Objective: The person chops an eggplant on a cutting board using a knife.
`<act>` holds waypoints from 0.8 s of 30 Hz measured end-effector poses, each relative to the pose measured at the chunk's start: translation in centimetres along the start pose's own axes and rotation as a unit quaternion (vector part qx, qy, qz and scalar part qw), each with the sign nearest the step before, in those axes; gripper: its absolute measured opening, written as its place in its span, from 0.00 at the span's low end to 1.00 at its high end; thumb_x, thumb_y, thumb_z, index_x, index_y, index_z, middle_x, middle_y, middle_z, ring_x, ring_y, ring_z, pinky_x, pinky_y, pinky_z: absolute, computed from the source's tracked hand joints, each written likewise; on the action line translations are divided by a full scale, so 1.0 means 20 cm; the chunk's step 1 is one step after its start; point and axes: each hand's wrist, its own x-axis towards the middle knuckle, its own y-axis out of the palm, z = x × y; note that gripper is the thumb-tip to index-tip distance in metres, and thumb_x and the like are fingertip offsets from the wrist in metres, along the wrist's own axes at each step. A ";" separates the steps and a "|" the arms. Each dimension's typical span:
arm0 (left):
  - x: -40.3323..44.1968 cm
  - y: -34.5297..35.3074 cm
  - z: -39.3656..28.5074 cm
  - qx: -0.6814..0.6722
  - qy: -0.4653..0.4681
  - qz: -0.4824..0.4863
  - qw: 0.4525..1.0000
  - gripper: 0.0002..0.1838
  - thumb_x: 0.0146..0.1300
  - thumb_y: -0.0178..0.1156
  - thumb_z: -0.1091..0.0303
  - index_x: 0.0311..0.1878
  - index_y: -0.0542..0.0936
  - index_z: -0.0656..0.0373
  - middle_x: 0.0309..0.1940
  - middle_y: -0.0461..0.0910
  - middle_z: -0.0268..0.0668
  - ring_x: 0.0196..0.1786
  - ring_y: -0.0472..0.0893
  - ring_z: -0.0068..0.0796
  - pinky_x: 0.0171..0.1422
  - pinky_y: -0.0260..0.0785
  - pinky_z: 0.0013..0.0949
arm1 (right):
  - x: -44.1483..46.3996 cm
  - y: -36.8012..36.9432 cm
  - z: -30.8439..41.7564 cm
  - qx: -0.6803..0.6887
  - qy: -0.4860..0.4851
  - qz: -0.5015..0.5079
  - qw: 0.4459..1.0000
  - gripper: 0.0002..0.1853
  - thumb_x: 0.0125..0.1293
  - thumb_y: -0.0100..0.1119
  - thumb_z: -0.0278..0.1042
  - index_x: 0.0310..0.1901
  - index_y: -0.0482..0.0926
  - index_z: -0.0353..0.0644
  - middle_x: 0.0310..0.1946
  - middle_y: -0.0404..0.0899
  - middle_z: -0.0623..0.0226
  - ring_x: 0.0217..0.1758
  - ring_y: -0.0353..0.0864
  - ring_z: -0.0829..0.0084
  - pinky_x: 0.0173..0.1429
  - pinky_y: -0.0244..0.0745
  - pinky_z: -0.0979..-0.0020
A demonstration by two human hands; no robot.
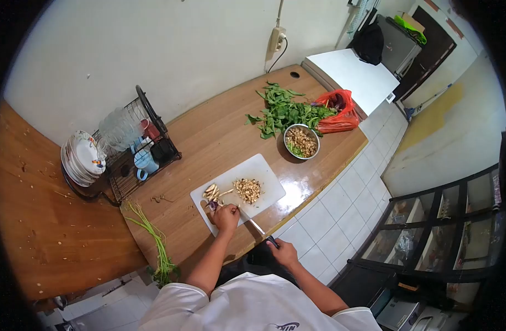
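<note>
My right hand (pixel 286 254) grips the black handle of a knife (pixel 256 225), whose blade reaches over the front edge of the white cutting board (pixel 270 190). My left hand (pixel 226 217) is closed at the board's near edge beside the blade tip; what its fingers hold is hidden. Just past it lie a dark purple vegetable piece (pixel 212 204) and several pale, long-cut pieces (pixel 211 192). A pile of small chopped pale bits (pixel 248 190) sits mid-board.
A metal bowl (pixel 286 144) of chopped pieces stands beyond the board, near leafy greens (pixel 286 107) and a red plastic bag (pixel 349 117). Green stems (pixel 163 251) hang over the table's left front edge. A dish rack (pixel 119 185) with plates and cups stands at left.
</note>
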 end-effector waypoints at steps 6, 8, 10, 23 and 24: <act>0.00 0.04 0.03 -0.003 0.001 -0.020 1.000 0.04 0.52 0.74 0.62 0.30 0.88 0.45 0.30 0.87 0.26 0.43 0.82 0.34 0.56 0.64 0.44 | 0.08 0.00 0.09 -0.012 0.003 0.024 1.000 0.31 0.72 0.50 0.70 0.54 0.86 0.50 0.38 0.87 0.48 0.45 0.88 0.45 0.50 0.82 0.50; 0.00 0.04 0.02 -0.001 0.002 -0.015 1.000 0.04 0.52 0.74 0.62 0.30 0.88 0.45 0.30 0.87 0.26 0.43 0.81 0.34 0.56 0.63 0.44 | 0.11 -0.01 0.10 -0.011 0.007 0.031 0.999 0.31 0.72 0.51 0.70 0.54 0.86 0.50 0.38 0.87 0.47 0.46 0.88 0.45 0.50 0.82 0.50; 0.00 0.01 0.01 0.004 -0.001 -0.016 1.000 0.04 0.51 0.75 0.62 0.30 0.88 0.45 0.29 0.87 0.26 0.42 0.81 0.34 0.56 0.63 0.44 | 0.13 0.02 0.09 -0.011 0.003 0.041 0.999 0.30 0.72 0.52 0.69 0.55 0.86 0.50 0.38 0.87 0.47 0.46 0.88 0.45 0.50 0.82 0.50; -0.10 -0.01 0.02 0.039 0.034 -0.084 0.995 0.08 0.53 0.75 0.57 0.36 0.91 0.43 0.37 0.87 0.22 0.49 0.78 0.31 0.56 0.57 0.43 | 0.08 -0.03 -0.07 0.021 -0.030 0.037 0.999 0.26 0.73 0.57 0.62 0.44 0.84 0.43 0.30 0.84 0.45 0.38 0.85 0.43 0.41 0.76 0.51; -0.11 0.00 0.02 0.034 0.026 -0.076 0.996 0.08 0.53 0.75 0.57 0.36 0.91 0.43 0.36 0.87 0.22 0.49 0.78 0.31 0.56 0.57 0.44 | 0.08 -0.02 -0.08 0.015 -0.033 0.034 0.999 0.26 0.73 0.57 0.62 0.44 0.84 0.43 0.30 0.84 0.46 0.38 0.85 0.43 0.41 0.76 0.51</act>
